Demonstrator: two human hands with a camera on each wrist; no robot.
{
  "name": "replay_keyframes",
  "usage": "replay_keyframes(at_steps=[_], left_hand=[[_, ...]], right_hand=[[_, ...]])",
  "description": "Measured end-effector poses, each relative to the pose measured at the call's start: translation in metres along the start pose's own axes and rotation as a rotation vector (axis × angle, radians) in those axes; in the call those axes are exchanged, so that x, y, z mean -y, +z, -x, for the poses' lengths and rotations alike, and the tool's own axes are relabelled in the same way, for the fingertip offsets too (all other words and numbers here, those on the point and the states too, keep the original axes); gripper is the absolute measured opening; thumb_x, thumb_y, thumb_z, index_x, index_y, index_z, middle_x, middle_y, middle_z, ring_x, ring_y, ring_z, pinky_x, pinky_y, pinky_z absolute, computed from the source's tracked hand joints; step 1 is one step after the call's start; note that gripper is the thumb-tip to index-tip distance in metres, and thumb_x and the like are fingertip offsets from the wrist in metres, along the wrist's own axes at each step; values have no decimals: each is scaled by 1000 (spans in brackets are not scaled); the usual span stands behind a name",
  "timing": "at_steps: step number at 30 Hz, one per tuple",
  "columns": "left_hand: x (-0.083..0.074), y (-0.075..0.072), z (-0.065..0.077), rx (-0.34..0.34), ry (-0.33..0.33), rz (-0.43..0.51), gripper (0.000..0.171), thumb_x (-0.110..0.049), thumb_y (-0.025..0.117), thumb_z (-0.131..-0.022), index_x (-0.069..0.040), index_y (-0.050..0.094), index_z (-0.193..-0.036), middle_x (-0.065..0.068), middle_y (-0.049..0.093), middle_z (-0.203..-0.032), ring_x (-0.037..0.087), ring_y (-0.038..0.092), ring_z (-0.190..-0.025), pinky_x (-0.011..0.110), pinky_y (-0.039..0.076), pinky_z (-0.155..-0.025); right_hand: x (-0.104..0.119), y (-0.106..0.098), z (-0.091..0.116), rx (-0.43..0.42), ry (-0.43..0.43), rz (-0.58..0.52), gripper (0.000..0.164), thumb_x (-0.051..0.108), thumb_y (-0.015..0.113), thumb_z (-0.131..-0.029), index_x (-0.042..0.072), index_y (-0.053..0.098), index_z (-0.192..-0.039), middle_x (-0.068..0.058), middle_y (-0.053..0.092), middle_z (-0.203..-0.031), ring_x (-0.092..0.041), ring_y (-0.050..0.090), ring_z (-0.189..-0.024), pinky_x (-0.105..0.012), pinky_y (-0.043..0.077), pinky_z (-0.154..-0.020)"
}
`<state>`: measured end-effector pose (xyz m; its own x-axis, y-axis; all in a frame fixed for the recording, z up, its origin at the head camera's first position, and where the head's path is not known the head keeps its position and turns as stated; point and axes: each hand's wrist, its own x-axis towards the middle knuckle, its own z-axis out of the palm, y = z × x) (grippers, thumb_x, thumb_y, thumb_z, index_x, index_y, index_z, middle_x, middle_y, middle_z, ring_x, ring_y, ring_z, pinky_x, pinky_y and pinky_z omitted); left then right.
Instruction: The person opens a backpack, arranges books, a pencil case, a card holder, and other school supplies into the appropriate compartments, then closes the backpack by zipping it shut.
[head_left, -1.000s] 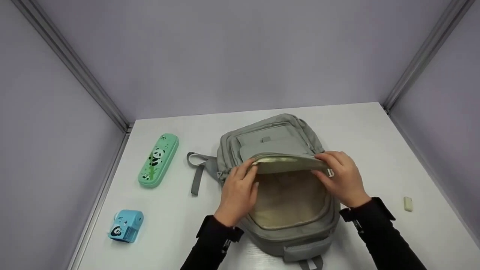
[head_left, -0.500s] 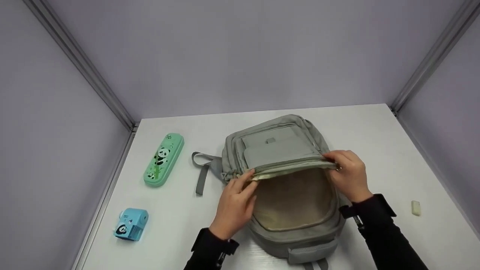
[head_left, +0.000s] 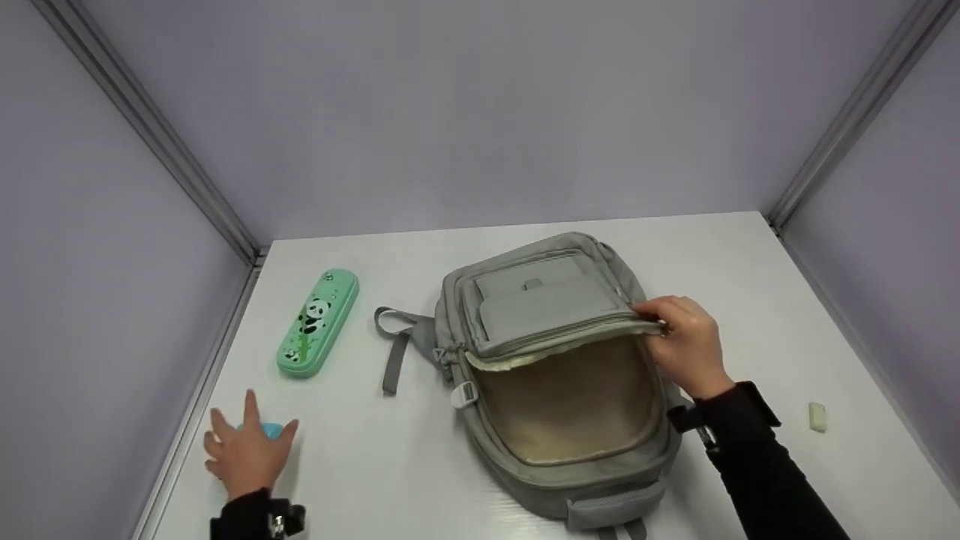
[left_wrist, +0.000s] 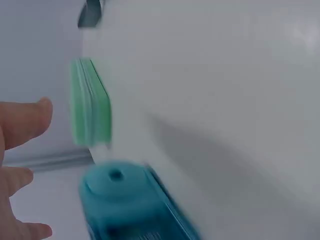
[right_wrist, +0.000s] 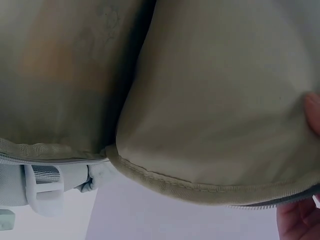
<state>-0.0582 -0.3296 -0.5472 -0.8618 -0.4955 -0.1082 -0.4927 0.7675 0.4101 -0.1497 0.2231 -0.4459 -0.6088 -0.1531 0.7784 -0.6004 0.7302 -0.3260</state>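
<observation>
A grey backpack (head_left: 551,304) lies on the white table, its main compartment unzipped and gaping. My right hand (head_left: 688,349) pinches the edge of the lifted front flap at its right side; the right wrist view shows the flap's beige lining (right_wrist: 215,100). At the left, my left hand (head_left: 250,459) is spread above a small blue pencil sharpener (left_wrist: 122,197) and hides most of it in the head view. In the left wrist view the thumb and fingers are apart from the sharpener, with a gap between.
Beyond the left hand lies a green pencil case (head_left: 318,322) with panda pictures. A small pale eraser-like block (head_left: 817,417) lies at the right. A grey strap (head_left: 396,364) sticks out from the backpack's left side. Panels (head_left: 480,112) enclose the table.
My left hand has let go of the flap's left side and moved left to above the sharpener. My right hand keeps its hold on the flap, which has been folded back.
</observation>
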Motion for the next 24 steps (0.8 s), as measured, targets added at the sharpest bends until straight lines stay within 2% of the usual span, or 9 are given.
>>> replay_keyframes(at_steps=[1,3,5,8,12,18,21,24], left_hand=[[12,-1,-2,41,-53,-4,89,-39,65,-90,-10,17,-158,43,-4,-156,70,10,-138,82,20,-104],[29,-2,-4,105,-106,3,91,-41,64,-89,-8,15,-158,46,-4,-153,73,11,-135,83,21,-102],[38,1,-4,138,-117,-1,91,-41,64,-89,-5,15,-157,48,3,-151,73,16,-133,81,27,-101],[41,4,-4,131,-116,9,90,-37,66,-88,-2,16,-155,48,16,-146,70,27,-129,76,35,-99],[34,5,-1,103,-114,31,90,-29,66,-87,6,18,-153,49,25,-138,66,32,-125,72,39,-98],[22,8,4,125,-107,35,96,-25,73,-83,10,16,-152,48,29,-135,66,36,-123,69,40,-100],[9,11,10,119,-96,31,97,-22,76,-81,10,18,-151,46,34,-135,64,38,-123,68,41,-100],[-16,18,27,93,-67,50,93,-20,77,-80,8,21,-149,43,39,-136,60,42,-124,66,41,-101]], right_hand=[[0,0,0,1,2,1,29,-19,65,-68,1,73,-86,-13,70,-81,-28,63,-75,-31,44,-71],[-1,0,1,0,3,3,29,-18,65,-68,2,73,-86,-13,70,-81,-28,63,-74,-31,44,-71],[-1,-1,1,-2,4,3,29,-18,65,-67,2,73,-86,-13,70,-80,-27,63,-73,-31,44,-70],[-1,-1,1,2,8,4,28,-17,65,-68,2,74,-86,-13,70,-80,-28,63,-74,-31,45,-71],[0,-1,1,8,15,8,27,-17,66,-67,2,74,-85,-13,71,-80,-28,64,-75,-33,45,-71],[1,1,0,11,8,1,26,-17,66,-68,2,73,-85,-13,70,-80,-28,63,-74,-33,45,-71],[1,1,1,12,11,-5,27,-16,66,-68,2,73,-85,-13,70,-81,-28,63,-75,-31,44,-71],[1,0,1,9,13,-7,27,-17,65,-68,3,73,-86,-13,70,-81,-27,63,-75,-30,44,-71]])
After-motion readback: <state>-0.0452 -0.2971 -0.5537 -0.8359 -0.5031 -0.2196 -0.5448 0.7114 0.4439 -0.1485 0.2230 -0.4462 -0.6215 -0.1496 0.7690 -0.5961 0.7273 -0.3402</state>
